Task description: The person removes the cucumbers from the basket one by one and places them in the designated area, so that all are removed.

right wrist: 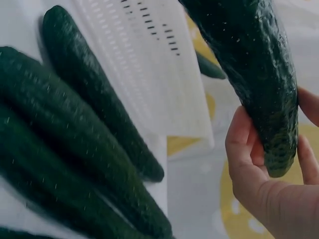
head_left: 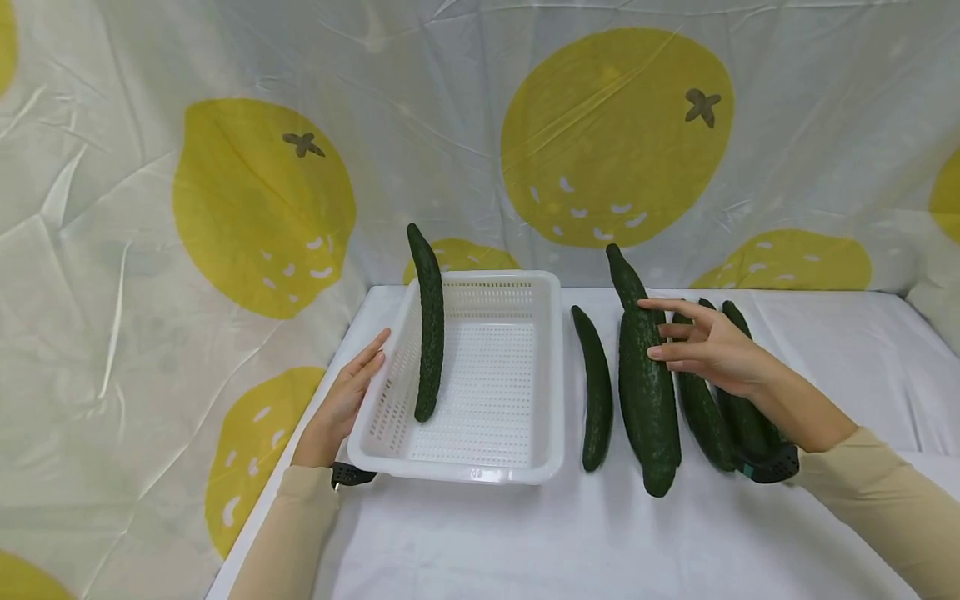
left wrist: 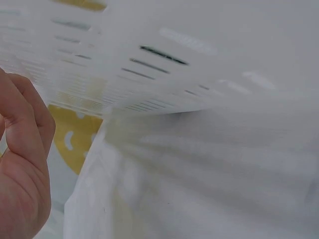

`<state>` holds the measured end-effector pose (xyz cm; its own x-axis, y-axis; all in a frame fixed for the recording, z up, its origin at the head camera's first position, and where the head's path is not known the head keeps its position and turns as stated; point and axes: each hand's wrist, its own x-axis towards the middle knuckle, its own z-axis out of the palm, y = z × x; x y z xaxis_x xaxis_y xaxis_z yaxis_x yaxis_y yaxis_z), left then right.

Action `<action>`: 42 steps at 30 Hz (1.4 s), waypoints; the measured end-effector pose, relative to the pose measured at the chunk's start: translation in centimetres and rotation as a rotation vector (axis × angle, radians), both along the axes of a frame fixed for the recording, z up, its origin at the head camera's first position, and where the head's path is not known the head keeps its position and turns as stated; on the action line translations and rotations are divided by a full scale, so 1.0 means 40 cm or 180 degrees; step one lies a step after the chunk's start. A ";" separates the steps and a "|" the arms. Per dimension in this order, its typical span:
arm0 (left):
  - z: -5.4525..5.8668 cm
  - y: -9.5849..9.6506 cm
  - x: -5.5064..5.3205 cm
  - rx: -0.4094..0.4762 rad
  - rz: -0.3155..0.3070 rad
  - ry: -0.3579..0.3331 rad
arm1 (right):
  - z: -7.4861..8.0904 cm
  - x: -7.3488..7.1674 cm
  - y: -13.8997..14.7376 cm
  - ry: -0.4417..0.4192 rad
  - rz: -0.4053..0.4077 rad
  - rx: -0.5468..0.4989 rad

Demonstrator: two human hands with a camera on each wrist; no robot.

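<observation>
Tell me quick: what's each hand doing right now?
Left hand: open, fingers straight against the white basket side.
Right hand: grips the big cucumber near its far end.

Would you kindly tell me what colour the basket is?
The basket is white, perforated plastic; clearest in the head view.

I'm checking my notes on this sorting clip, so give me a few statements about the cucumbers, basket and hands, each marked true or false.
1. One cucumber lies in the white basket. True.
2. The right hand holds the largest cucumber near its far end. True.
3. The left hand grips a cucumber. False: it rests open against the basket's left side.
4. The basket stands to the right of the loose cucumbers. False: it stands to their left.
5. A thin cucumber lies on the table between the basket and the largest cucumber. True.
</observation>
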<state>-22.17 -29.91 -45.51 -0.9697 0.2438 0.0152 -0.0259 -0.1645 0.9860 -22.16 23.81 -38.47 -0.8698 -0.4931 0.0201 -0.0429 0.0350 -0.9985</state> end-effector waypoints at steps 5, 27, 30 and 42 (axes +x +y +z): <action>-0.004 0.000 0.001 0.0049 -0.0028 0.0016 | -0.010 -0.011 0.051 0.0108 0.0001 -0.0011; -0.001 0.000 0.005 0.0160 -0.0069 0.0035 | -0.061 -0.033 0.297 0.0287 0.0155 -0.0007; -0.001 0.001 0.004 0.0156 -0.0051 0.0023 | -0.070 -0.032 0.322 0.0308 0.0073 0.0070; 0.003 0.003 0.006 0.0027 0.0033 -0.0091 | -0.108 -0.040 0.419 0.0351 -0.0236 0.0579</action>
<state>-21.92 -29.80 -45.37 -0.9722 0.2337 -0.0104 -0.0522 -0.1734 0.9835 -23.78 40.59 -42.79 -0.9013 -0.4319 0.0336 -0.1420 0.2212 -0.9648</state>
